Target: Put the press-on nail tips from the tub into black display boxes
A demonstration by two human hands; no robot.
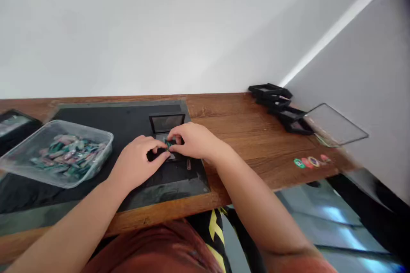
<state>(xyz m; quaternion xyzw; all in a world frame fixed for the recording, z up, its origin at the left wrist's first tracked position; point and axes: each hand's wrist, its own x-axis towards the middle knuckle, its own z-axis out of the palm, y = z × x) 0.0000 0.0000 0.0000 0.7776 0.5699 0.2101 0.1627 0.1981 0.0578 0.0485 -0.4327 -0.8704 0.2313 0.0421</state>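
The left hand point(141, 156) and right hand point(196, 140) are pinching, fingertips nearly closed, a small green piece point(168, 143) at the open black case point(167, 123), its opposite edges probably offering the surest hold on something seemingly light, stiff and slippery.

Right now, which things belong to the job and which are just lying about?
Seemingly in use: left hand, right hand, small green piece, open black case, plastic tub, perhaps piled black cases.

Apparently lying about: coloured discs, thin frame.
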